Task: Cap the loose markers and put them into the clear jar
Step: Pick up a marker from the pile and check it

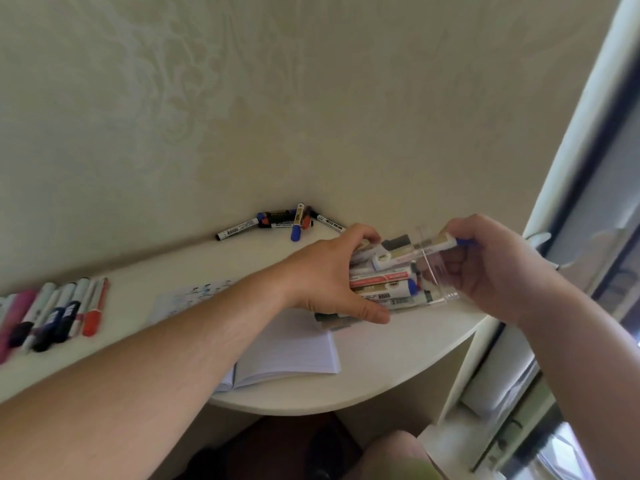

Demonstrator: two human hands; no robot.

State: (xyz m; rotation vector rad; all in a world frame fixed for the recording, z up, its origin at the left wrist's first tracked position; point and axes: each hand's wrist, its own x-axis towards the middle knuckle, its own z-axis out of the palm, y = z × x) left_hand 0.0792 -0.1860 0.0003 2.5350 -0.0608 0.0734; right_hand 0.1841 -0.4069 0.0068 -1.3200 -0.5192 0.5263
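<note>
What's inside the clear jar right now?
The clear jar, tipped on its side, holds several capped markers. The left hand covers their far ends, so an exact count isn't possible.

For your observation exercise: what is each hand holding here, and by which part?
The left hand grips the clear jar of markers around its closed end. The right hand cups the jar's open end and pinches a blue-capped marker near its cap.

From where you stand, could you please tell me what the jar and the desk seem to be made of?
The jar looks like clear, glossy plastic or glass: the markers show straight through its wall; I cannot tell which. The desk looks like cream laminate or painted board, smooth and matte, with a rounded edge.
</note>
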